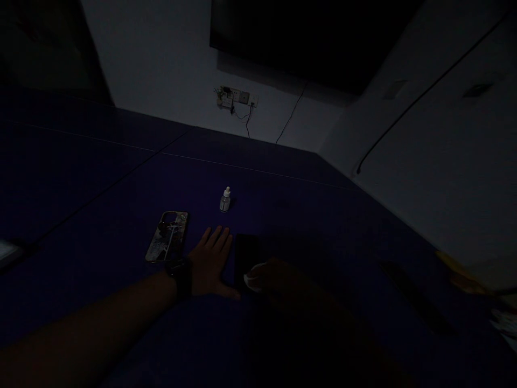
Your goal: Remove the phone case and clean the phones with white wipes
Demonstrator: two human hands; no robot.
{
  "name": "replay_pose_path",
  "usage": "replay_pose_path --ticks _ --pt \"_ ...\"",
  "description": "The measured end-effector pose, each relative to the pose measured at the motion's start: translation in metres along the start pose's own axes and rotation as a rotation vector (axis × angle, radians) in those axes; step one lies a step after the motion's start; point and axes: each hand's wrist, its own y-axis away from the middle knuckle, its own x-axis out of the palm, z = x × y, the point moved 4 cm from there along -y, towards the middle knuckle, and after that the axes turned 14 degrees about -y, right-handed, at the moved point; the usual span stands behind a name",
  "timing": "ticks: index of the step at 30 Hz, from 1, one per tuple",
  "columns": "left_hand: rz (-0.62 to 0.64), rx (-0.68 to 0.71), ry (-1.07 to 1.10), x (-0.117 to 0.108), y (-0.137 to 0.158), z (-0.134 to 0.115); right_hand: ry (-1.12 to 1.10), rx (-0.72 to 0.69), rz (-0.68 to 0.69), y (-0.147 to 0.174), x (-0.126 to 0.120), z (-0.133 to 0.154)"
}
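In dim light my left hand [210,261] lies flat on the blue surface [194,334], fingers spread, a dark watch [180,275] on its wrist. Its thumb and index finger are beside a black flat rectangular thing that looks like a phone [245,250]. My right hand [278,280], mostly in shadow, has its fingers closed on a white cloth or wipe [252,278], which rests against the lower part of the phone. A patterned phone case [167,237] with a camera cutout lies left of my left hand. Beyond the hands a small white-capped dropper bottle [225,200] stands upright.
Far right lies a long dark flat object [416,296], with a yellow item [460,269] past it. A pale object [10,253] is at the left edge. On the wall are sockets with cables [238,98] and a large dark screen [299,43].
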Motion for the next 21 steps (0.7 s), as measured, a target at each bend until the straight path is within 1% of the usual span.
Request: replay_pose_path --ticks 2,3,7,9,13,15,17,20,21 --pt "0.007 -0.003 0.002 -0.001 0.0 0.0 -0.052 -0.032 0.044 -0.001 0.001 0.004" --pt "0.012 -0.007 0.005 -0.002 0.0 0.0 -0.065 -0.027 0.049 -0.001 0.0 0.004" --pt "0.037 -0.016 0.015 -0.007 -0.001 -0.001 0.005 0.08 0.0 0.003 -0.007 -0.005" --pt "0.045 -0.012 0.017 -0.008 -0.001 -0.002 0.032 0.091 -0.013 0.002 -0.006 -0.006" --pt "0.021 -0.01 0.006 -0.006 -0.001 -0.001 -0.059 -0.03 0.01 -0.002 -0.002 0.005" --pt "-0.009 -0.009 -0.004 -0.005 0.0 -0.001 -0.11 -0.058 0.028 0.0 -0.004 0.007" --pt "-0.016 -0.006 -0.01 -0.005 0.0 -0.001 -0.099 -0.018 0.019 0.002 -0.008 0.003" --pt "0.01 -0.005 -0.011 -0.007 -0.001 -0.001 -0.016 0.079 -0.017 0.004 -0.011 -0.007" --pt "0.021 -0.006 -0.01 -0.008 -0.001 -0.001 -0.004 0.081 -0.024 0.003 -0.011 -0.009"
